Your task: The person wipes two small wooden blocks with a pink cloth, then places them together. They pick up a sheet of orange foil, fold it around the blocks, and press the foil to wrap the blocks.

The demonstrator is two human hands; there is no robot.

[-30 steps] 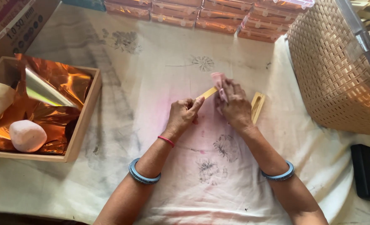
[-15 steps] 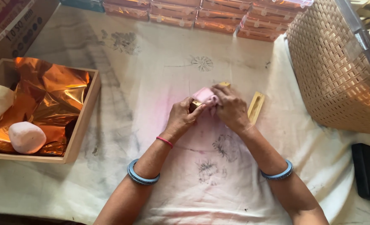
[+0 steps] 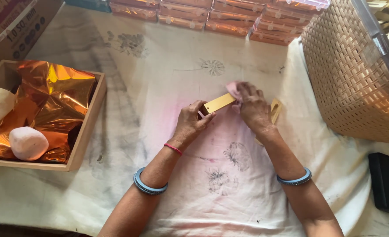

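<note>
My left hand point(image 3: 192, 122) pinches the near end of a small flat gold bar point(image 3: 219, 103) just above the cloth-covered table. My right hand point(image 3: 252, 107) presses a pink cloth pad point(image 3: 234, 89) against the bar's far end. A second gold bar point(image 3: 274, 112) lies on the cloth just right of my right hand, partly hidden by it. Both wrists wear blue bangles, and the left one also has a red thread.
A wooden tray point(image 3: 88, 127) at the left holds crumpled copper foil point(image 3: 49, 98) and a white rounded lump point(image 3: 28, 143). A woven basket point(image 3: 352, 74) stands at the right. Foil-filled clear boxes point(image 3: 229, 17) line the far edge. A black device point(image 3: 387, 182) lies at the right.
The bar has come back into sight, held level between my hands, after being covered by the pink pad half a second ago. My right hand has shifted to its far end.
</note>
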